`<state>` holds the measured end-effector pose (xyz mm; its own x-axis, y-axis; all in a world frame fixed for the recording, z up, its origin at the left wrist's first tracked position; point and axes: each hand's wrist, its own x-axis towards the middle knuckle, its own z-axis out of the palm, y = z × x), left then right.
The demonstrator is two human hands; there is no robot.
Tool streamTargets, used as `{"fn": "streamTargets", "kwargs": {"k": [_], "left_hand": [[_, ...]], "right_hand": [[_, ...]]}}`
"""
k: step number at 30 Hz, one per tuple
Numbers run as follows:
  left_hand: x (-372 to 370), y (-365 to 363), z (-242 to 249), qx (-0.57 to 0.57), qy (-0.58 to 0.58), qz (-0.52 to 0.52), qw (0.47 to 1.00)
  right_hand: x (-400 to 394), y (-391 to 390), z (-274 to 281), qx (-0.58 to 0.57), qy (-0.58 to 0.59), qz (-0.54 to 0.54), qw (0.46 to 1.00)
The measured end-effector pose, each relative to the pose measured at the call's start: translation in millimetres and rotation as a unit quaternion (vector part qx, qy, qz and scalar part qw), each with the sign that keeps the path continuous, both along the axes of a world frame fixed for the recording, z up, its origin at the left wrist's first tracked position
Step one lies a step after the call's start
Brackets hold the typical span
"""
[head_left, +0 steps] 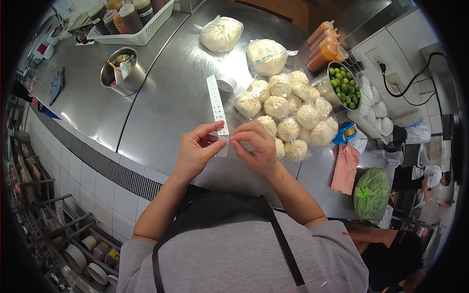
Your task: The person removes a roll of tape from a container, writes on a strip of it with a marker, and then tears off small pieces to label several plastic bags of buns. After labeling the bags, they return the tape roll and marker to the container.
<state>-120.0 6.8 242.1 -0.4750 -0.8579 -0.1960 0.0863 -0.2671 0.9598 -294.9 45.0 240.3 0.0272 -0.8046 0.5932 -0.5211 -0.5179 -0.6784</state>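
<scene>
Head view: my left hand (191,152) has the near end of a printed white label strip (215,100) pinched between thumb and fingers. My right hand (257,147) is at the strip's right edge, thumb and fingertips drawn together — whether they grip it, I cannot tell. The strip extends forward over the steel counter (168,97), its far end near a white roll (226,83). To the right of the roll sits a cluster of plastic-wrapped pale balls (295,110) — two larger bagged ones (267,56) lie beyond. A blue tape dispenser (345,133) stands right of the cluster.
</scene>
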Motion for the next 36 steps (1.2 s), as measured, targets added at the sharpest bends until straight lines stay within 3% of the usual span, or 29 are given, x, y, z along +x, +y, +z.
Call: {"fn": "streamTargets", "kwargs": {"k": [3,4,6,9,11,15,17,18,21,24,25,27,30,31,32,34,35,36], "left_hand": [[4.2,-1.1,-5.0,-0.021,-0.001,0.005,1.0],[4.6,-1.0,-6.3,-0.021,0.002,-0.001,1.0],[6.6,0.4,-8.0,-0.01,0.017,0.005,1.0],[8.0,1.3,-7.9,-0.005,0.0,0.003,1.0],[9.7,0.6,-11.7,-0.009,0.006,0.014,1.0],[14.5,0.0,-12.9,0.002,0.031,0.029,0.999],[15.7,-0.1,-15.1,0.002,0.036,0.037,0.999],[15.4,-0.1,-15.8,0.002,0.04,0.043,0.998],[14.4,-2.8,-11.7,0.01,0.041,0.04,0.998],[12.1,-6.1,-6.2,-0.016,0.033,0.047,0.998],[12.6,-7.6,-5.3,-0.017,0.029,0.053,0.998],[16.2,-6.8,-5.5,-0.029,0.01,0.047,0.998],[17.9,-6.7,-7.5,-0.054,0.049,0.057,0.996],[18.4,-6.9,-6.6,-0.045,0.048,0.052,0.996],[19.1,-6.8,-8.4,-0.043,0.044,0.054,0.997],[17.4,-7.6,-13.5,-0.071,0.019,0.067,0.995],[16.1,-7.6,-13.5,-0.071,0.02,0.065,0.995],[14.8,-7.7,-13.2,-0.093,-0.017,0.058,0.994]], "right_hand": [[-37.3,-16.6,1.5,-0.104,0.062,-0.134,0.984],[-57.1,-26.3,1.3,-0.117,0.109,-0.223,0.962],[-98.7,-44.5,3.4,-0.111,0.168,-0.276,0.94],[-130.6,-53.6,-1.9,-0.113,0.274,-0.225,0.928],[-132.7,-50.0,-4.1,-0.009,0.411,-0.069,0.909],[-127.7,-31.4,1.3,0.05,0.39,-0.097,0.914],[-121.1,-24.5,-7.8,0.187,0.168,-0.246,0.936],[-115.1,-21.9,-11.9,0.188,0.168,-0.248,0.935],[-85.9,-24.8,-25.2,0.165,0.349,-0.321,0.865],[-71.6,-34.6,-20.1,0.231,0.325,-0.357,0.845],[-71.8,-36.8,-21.6,0.23,0.323,-0.351,0.848],[-75.2,-36.5,-27.3,0.162,0.148,-0.316,0.923],[-60.8,-17.4,3.1,0.105,0.077,-0.262,0.956],[-54.1,-6.8,8.6,0.138,0.0,-0.199,0.97],[-47.4,4.3,9.7,0.14,-0.002,-0.197,0.97],[-36.4,19.1,10.5,0.269,0.023,-0.039,0.962],[-31.8,19.0,5.1,0.269,0.023,-0.041,0.962],[-24.9,17.7,-4.9,0.188,0.072,-0.082,0.976]]}}
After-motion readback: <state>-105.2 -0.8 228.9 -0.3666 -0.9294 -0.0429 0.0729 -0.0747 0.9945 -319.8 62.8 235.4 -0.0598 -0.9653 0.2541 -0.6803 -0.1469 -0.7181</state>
